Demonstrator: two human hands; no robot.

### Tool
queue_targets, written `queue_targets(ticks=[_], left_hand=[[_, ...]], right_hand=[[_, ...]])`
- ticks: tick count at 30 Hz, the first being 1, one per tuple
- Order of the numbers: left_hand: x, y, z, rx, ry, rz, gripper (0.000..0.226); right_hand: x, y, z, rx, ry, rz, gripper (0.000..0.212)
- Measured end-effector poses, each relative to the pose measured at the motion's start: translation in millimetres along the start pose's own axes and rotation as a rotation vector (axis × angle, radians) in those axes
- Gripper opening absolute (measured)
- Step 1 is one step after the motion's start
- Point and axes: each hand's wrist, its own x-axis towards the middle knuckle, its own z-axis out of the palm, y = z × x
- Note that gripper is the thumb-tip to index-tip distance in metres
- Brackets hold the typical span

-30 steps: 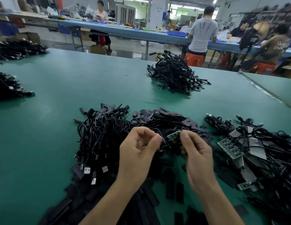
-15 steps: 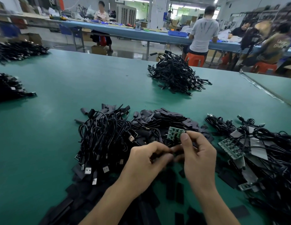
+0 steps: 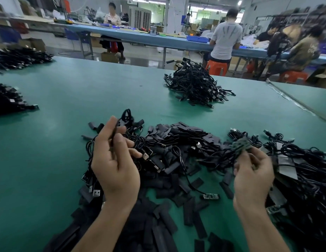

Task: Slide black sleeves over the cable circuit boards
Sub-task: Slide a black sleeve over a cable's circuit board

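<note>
My left hand (image 3: 115, 160) is raised over the left cable heap and pinches a thin black cable (image 3: 114, 139) between thumb and forefinger; its loop (image 3: 126, 113) sticks up above the fingers. Whether a sleeve covers its end I cannot tell. My right hand (image 3: 253, 171) grips a blurred green circuit board (image 3: 240, 145) on a black cable near the right-hand heap. Loose black sleeves (image 3: 176, 133) lie heaped between my hands and spread toward me (image 3: 158, 226). One bare circuit board (image 3: 210, 196) on its cable lies on the green table (image 3: 67, 115) between my wrists.
A tangle of cables with bare boards (image 3: 304, 171) fills the right side. A cable heap with USB plugs (image 3: 133, 153) lies under my left hand. More cable heaps sit at the far middle (image 3: 195, 86) and along the left edge (image 3: 7, 100). People work at a far bench.
My hands, close together on one board before, have parted. The left hand went left and up with the black cable; the right hand swung right with a green board.
</note>
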Motion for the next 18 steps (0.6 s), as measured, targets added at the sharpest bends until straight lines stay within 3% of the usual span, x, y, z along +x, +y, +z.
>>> queue_targets(ticks=[3,6,8,10,13,16,18], left_hand=[[-4.3,-1.3,-4.1,0.102,-0.161,0.034,0.029],[-9.0,-0.5,-5.6,0.257,-0.36,0.072,0.017],[-10.4,-1.5,-5.0,0.362,-0.454,0.094,0.024],[-9.5,-2.5,-5.4,0.447,-0.504,0.14,0.022],[-7.1,-4.8,-7.1,0.518,-0.515,0.209,0.013],[-4.2,-6.8,-7.4,0.499,-0.545,0.24,0.022],[-4.3,-5.7,-6.5,0.441,-0.566,0.235,0.025]], right_hand=[[-9.3,0.2,0.9,-0.141,0.065,-0.328,0.032],[-22.4,-6.0,5.3,-0.287,-0.02,-0.804,0.018],[-32.0,-6.8,10.4,-0.419,-0.177,-0.973,0.015],[-40.6,-6.9,14.3,-0.604,-0.364,-0.966,0.014],[-52.0,-4.4,19.6,-0.979,-0.677,-0.682,0.015],[-53.3,0.5,20.8,-1.084,-0.792,-0.469,0.032],[-53.7,0.5,20.6,-1.09,-0.815,-0.449,0.038]])
